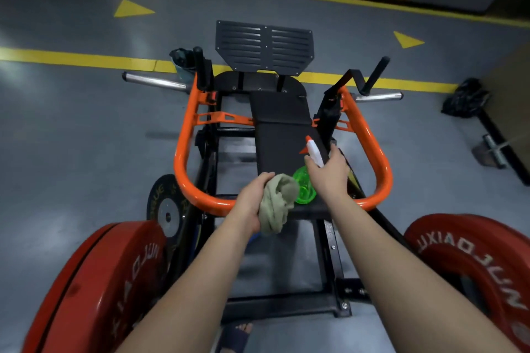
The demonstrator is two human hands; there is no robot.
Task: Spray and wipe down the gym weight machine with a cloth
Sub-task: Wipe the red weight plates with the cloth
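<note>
The tubular frame [183,152] is gleaming in glossy orange paint over metal, while the bench pad [279,135] inside it is looking matt black and smooth. At twelve o'clock the slotted footplate [265,49] is showing a dull, dark metal finish. Chrome sleeves [155,82] at ten and two o'clock are shining bare. The cloth [279,203] is hanging soft and nubby; at its three o'clock the spray bottle [305,189] is glowing as translucent green plastic under an opaque white head. Red plates [109,281] at seven and four o'clock are carrying a satin sheen, and the grey floor [71,123] is reflecting light glossily.
</note>
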